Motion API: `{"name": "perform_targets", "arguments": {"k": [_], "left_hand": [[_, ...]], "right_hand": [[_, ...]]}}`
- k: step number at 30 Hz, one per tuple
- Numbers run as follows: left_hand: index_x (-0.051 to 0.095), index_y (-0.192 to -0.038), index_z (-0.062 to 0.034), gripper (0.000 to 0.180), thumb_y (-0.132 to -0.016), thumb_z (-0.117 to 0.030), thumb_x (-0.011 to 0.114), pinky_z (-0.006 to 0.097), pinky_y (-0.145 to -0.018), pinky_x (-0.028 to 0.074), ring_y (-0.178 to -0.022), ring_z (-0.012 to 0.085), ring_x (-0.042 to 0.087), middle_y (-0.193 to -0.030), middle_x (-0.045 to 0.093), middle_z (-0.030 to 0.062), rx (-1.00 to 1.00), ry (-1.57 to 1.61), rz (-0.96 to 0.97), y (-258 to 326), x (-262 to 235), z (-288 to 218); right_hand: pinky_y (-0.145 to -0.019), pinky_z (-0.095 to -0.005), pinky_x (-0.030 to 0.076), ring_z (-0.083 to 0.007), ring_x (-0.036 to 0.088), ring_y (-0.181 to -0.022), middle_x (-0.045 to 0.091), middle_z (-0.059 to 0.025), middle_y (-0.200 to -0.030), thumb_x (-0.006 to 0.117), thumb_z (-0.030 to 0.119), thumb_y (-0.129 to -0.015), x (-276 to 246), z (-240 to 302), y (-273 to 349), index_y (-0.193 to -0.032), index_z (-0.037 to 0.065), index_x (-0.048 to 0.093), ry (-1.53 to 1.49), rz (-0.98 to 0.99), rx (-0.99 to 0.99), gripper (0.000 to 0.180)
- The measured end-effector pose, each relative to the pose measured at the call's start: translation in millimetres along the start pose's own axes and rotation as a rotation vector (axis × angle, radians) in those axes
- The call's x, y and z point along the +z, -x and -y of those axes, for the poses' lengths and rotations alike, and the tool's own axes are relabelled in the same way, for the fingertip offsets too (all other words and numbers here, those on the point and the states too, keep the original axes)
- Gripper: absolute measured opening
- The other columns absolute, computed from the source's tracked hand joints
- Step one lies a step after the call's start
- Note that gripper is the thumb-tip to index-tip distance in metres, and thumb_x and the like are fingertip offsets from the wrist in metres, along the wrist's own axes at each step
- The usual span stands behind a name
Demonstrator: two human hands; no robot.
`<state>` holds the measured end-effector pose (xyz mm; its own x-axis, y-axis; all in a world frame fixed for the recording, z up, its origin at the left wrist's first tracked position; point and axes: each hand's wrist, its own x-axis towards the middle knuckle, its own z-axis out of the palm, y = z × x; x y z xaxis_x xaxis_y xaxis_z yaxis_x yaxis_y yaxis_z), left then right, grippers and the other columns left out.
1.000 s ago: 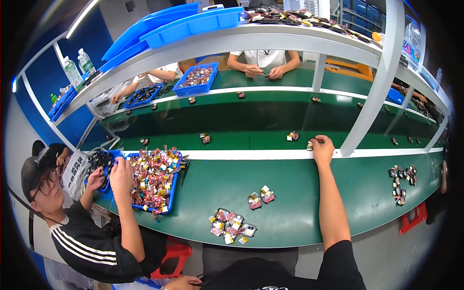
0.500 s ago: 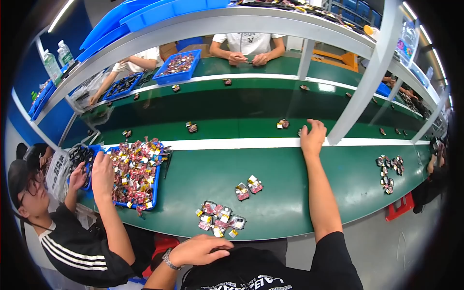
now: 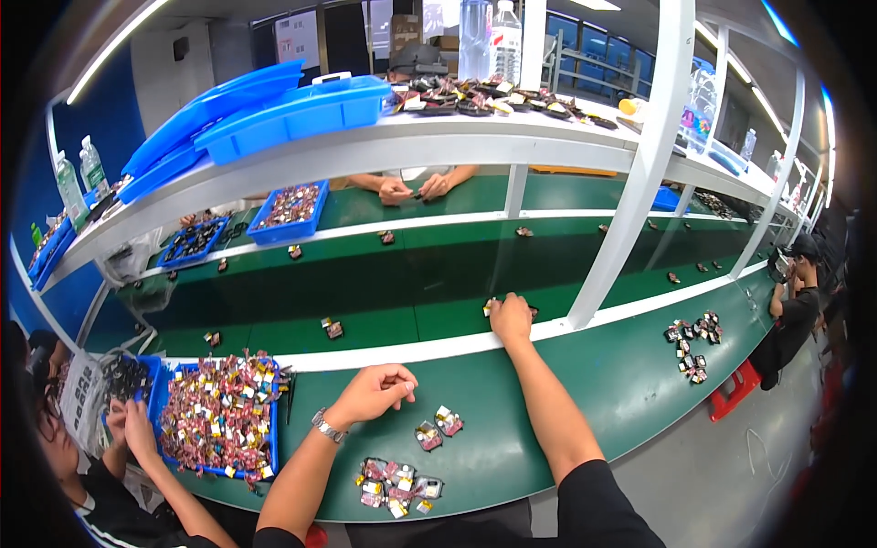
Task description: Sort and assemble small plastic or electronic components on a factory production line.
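My right hand reaches across the white rail onto the dark green belt. Its fingers bend down around a small circuit-board assembly, whose left edge peeks out beside them. Part of another piece shows just right of that hand. My left hand, with a metal watch on its wrist, hovers over the green tabletop with fingers loosely curled in and nothing visible in them. In front of it lie two similar assemblies in black housings. Nearer the table edge sits a cluster of several more assemblies, red, white and yellow.
A blue tray heaped with assemblies stands at left, beside a co-worker's hands. Further pieces lie along the belt. A slanting shelf post rises right of my right hand. Another assembly group lies far right.
The view has tilted up. My left hand has risen from the table's front edge to above the tabletop. My right hand has moved left onto a piece on the belt.
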<state>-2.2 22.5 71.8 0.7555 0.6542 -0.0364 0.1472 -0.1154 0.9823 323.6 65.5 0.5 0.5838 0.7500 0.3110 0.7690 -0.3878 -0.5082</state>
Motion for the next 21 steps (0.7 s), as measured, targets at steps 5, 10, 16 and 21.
{"name": "perform_targets", "arguments": {"k": [5,10,16,21], "left_hand": [[0.062,-0.092,-0.0007,0.01,-0.092,-0.01,0.058,0.022,-0.057,0.048,-0.062,0.008,0.058,-0.08,0.068,0.0061,0.035,0.066,-0.245,-37.8,-11.2,49.7],[0.061,-0.091,-0.0004,0.009,-0.092,-0.007,0.056,0.02,-0.049,0.045,-0.055,0.0087,0.057,-0.074,0.067,0.0073,0.095,-0.052,-0.427,-30.0,-29.8,90.5],[0.056,-0.108,0.0002,0.019,-0.096,-0.014,0.053,0.023,-0.051,0.047,-0.06,0.0124,0.06,-0.087,0.069,0.0125,0.047,0.177,-0.387,-17.6,-17.2,70.8],[0.05,-0.128,0.001,0.037,-0.1,-0.022,0.05,0.031,-0.079,0.057,-0.087,0.0187,0.067,-0.108,0.064,0.0133,-0.121,0.336,0.001,-26.8,7.4,42.2]], "right_hand": [[-0.084,-0.0439,0.049,-0.0344,0.062,-0.095,0.063,-0.0199,-0.104,0.073,0.018,-0.077,0.4,-24.2,-7.8,-0.113,0.001,0.06,-0.178,-0.082,-0.029,0.042],[-0.073,-0.0342,0.053,-0.02,0.065,-0.077,0.067,-0.0091,-0.085,0.081,0.017,-0.071,25.4,-19.6,-6.2,-0.102,0.004,0.065,-0.582,-0.077,-0.045,0.038],[-0.074,-0.0288,0.053,-0.0144,0.065,-0.081,0.066,-0.0063,-0.088,0.077,0.002,-0.072,-11.7,48.4,47.2,-0.112,0.003,0.058,-0.899,0.572,-0.252,0.044],[-0.073,-0.0299,0.053,-0.016,0.064,-0.079,0.064,-0.0077,-0.086,0.076,-0.001,-0.073,-69.5,75.2,95.7,-0.113,0.002,0.052,-0.837,0.853,-0.419,0.047]]}}
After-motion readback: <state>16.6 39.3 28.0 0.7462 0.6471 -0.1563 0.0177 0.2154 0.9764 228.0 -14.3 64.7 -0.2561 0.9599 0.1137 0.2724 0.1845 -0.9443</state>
